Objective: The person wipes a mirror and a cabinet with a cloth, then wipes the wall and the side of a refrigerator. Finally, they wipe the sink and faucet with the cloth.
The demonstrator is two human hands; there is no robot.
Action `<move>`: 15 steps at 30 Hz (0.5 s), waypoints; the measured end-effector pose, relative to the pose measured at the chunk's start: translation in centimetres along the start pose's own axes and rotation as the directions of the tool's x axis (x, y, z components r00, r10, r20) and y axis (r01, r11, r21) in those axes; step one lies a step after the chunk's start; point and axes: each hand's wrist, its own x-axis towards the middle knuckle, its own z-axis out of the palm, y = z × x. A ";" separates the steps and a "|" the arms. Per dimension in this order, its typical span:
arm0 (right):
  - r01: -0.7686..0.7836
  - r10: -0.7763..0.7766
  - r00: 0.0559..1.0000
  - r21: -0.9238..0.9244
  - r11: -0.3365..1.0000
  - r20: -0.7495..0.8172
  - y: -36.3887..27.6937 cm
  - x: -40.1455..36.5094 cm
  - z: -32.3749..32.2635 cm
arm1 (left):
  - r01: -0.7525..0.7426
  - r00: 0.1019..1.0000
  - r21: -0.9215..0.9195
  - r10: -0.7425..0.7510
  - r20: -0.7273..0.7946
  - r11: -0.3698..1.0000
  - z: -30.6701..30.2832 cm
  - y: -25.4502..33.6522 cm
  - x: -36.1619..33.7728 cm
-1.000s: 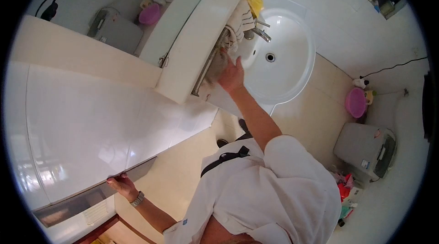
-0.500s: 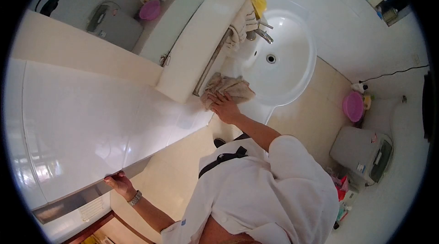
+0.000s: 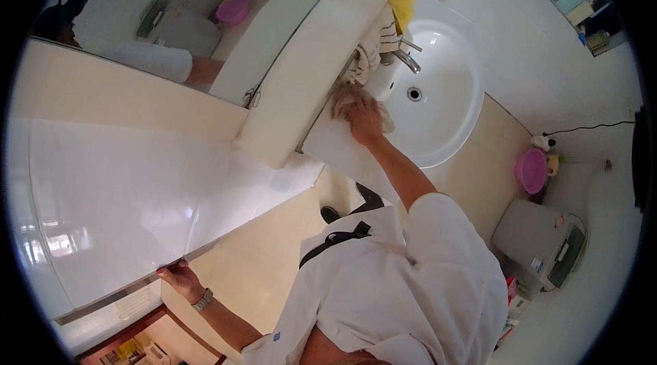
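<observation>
A brownish cloth [image 3: 388,120] lies bunched on the ledge at the left rim of the white washbasin [image 3: 455,118]. My right hand [image 3: 363,117] presses down on it, close to the striped towel [image 3: 381,40] and the chrome tap [image 3: 406,60]. The hand partly covers the cloth. At lower left, my left hand [image 3: 181,280], with a watch on the wrist, has its fingers curled at the edge of the white tiled wall [image 3: 123,214]. Its fingertips are partly hidden.
A mirror [image 3: 171,29] hangs along the wall, above a cream shelf edge [image 3: 301,64]. A yellow cloth [image 3: 404,3] hangs behind the basin. On the right are a pink basin [image 3: 532,170] and a grey washing machine [image 3: 530,235]. A doorway [image 3: 157,337] opens at lower left.
My right hand has slid the cloth up along the ledge, toward the striped towel and tap. My left hand stays at the wall edge. An arm now appears in the mirror.
</observation>
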 end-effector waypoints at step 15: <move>-0.358 0.453 0.884 0.451 0.818 -0.119 1.0 7.9 -3.1 | 0.039 0.998 -0.016 -0.038 0.045 0.999 -1.9 -0.2 0.1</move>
